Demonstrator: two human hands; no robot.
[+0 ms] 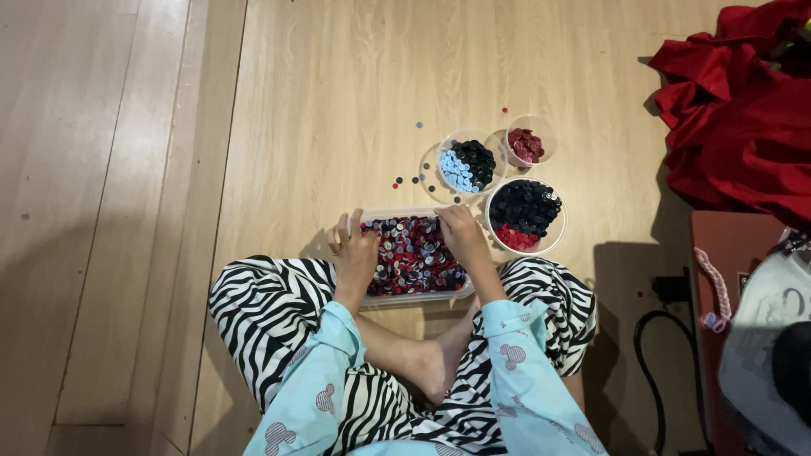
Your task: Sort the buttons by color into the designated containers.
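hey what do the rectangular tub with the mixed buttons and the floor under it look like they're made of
The rectangular tub looks like clear or frosted plastic: its thin wall lets the buttons show through. The floor looks like pale wood or a wood-look laminate, with long grain lines, plank seams and a soft satin sheen; which of the two cannot be told. Both hands, left and right, rest in the tub.

The person sits with legs crossed, one bare foot tucked in front. Both arms reach forward. The left hand lies flat with fingers spread. The right hand is curled, fingers bent down.
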